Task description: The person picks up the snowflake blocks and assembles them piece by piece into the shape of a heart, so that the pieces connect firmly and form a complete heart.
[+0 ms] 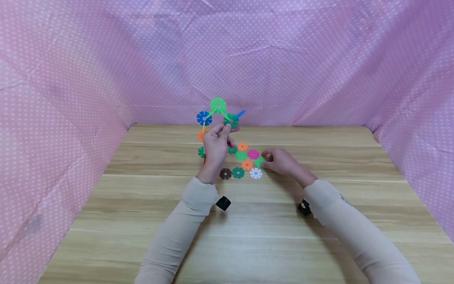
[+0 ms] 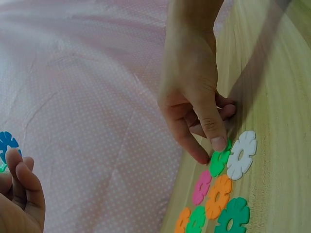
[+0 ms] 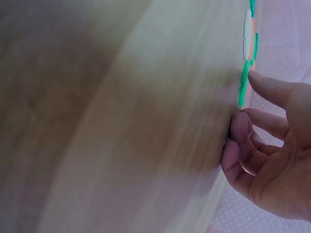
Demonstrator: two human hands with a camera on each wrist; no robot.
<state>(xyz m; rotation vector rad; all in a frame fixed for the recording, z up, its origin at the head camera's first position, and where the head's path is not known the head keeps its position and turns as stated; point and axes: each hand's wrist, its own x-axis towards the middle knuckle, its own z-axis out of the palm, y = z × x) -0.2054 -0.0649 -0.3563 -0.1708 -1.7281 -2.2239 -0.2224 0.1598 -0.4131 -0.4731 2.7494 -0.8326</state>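
Note:
My left hand [image 1: 217, 148] holds a raised chain of slotted plastic interlocking discs, pinching a dark green disc [image 1: 231, 120] between thumb and fingers. A blue disc [image 1: 240, 114] juts from that end. The chain runs over a light green disc [image 1: 218, 105] and down through a dark blue disc [image 1: 204, 118] to an orange disc [image 1: 200, 136], partly behind the hand. On the table, my right hand [image 1: 280, 161] has thumb and index finger at the edge of a bright green disc [image 2: 220, 159]. A white disc [image 2: 242, 155] lies right beside it.
Loose discs lie flat around the bright green one: a pink disc [image 1: 253, 154], orange discs [image 1: 247, 165], a dark green one and a brown disc [image 1: 225, 173]. The wooden table [image 1: 248, 244] meets a pink dotted cloth [image 1: 269, 79] at the back and sides.

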